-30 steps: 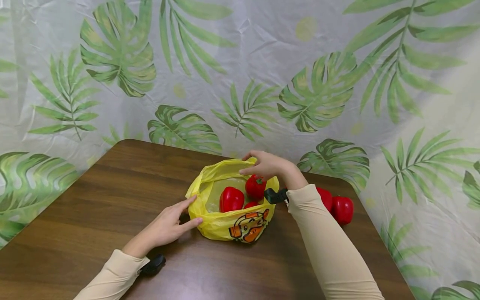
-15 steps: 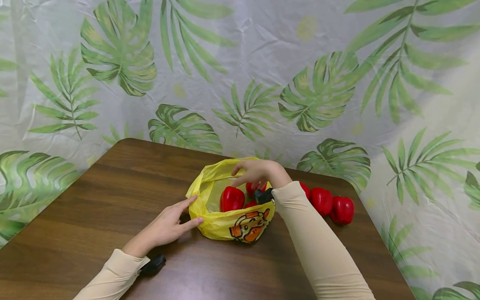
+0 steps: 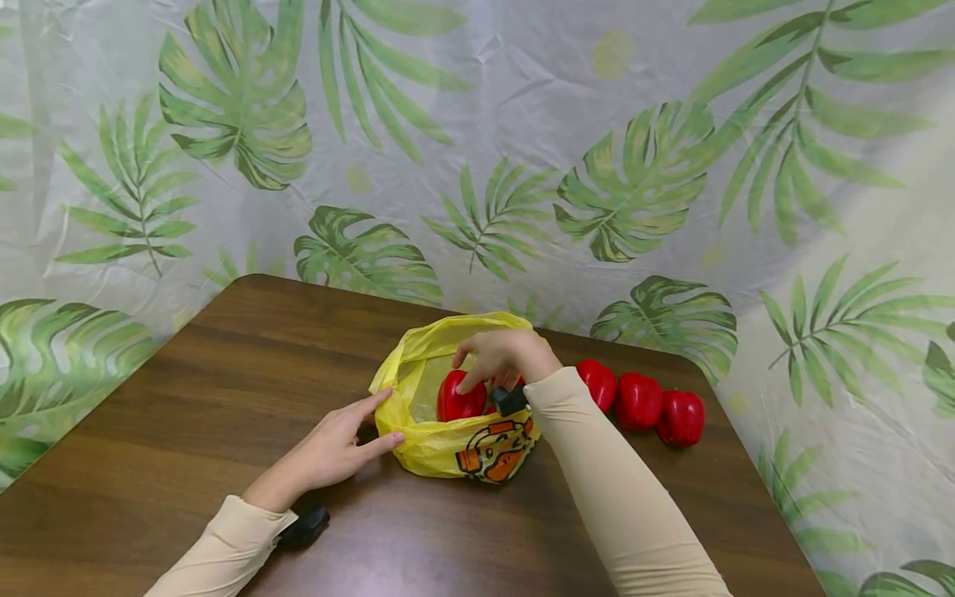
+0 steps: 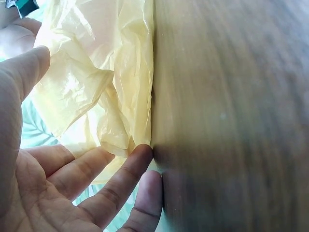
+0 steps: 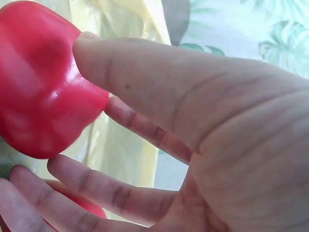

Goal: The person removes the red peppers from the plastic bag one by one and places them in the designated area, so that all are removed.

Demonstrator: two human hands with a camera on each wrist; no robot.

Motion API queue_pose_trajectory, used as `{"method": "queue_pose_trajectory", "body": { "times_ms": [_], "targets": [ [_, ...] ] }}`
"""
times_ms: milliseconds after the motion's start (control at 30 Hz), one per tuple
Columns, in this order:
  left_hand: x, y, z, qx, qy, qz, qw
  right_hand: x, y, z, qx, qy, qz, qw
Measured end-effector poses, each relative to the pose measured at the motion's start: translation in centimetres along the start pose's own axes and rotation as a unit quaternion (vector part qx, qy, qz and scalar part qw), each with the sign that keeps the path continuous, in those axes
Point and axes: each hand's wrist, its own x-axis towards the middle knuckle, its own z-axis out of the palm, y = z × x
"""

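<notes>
A yellow plastic bag [image 3: 418,452] with a cartoon print stands with its mouth spread wide on the wooden table. My left hand [image 3: 328,452] lies at its left side, thumb and fingertips against the plastic, fingers fairly straight. Inside the bag is a red bell pepper [image 3: 455,402]. My right hand [image 3: 503,352] reaches in over the rim. In the right wrist view its thumb tip and extended fingertips touch the end of that red bell pepper [image 5: 38,82]. Under the fingers shows part of another red thing [image 5: 82,200]. The right hand and wrist camera hide much of the bag's right side.
Three more red bell peppers stand in a slanting row right of the bag: a near-bag one [image 3: 597,383], a middle one [image 3: 637,401] and an outer one [image 3: 681,419]. The table's [image 3: 224,373] far edge runs along a leaf-patterned cloth [image 3: 485,124].
My right hand has moved left and down from the bag's right rim to the left red bell pepper. Its forearm uncovers more of the row outside. The left hand stays put.
</notes>
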Motion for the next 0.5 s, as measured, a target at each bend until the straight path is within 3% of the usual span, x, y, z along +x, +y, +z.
{"method": "queue_pose_trajectory", "body": {
  "times_ms": [200, 500],
  "targets": [
    [0.0, 0.0, 0.0, -0.002, 0.000, 0.000, 1.0000, 0.5, -0.4, 0.5, 0.023, -0.019, -0.005, 1.000],
    [0.0, 0.0, 0.0, -0.002, 0.002, -0.001, 1.0000, 1.2, -0.5, 0.8, 0.000, -0.014, -0.013, 1.000]
  ]
}}
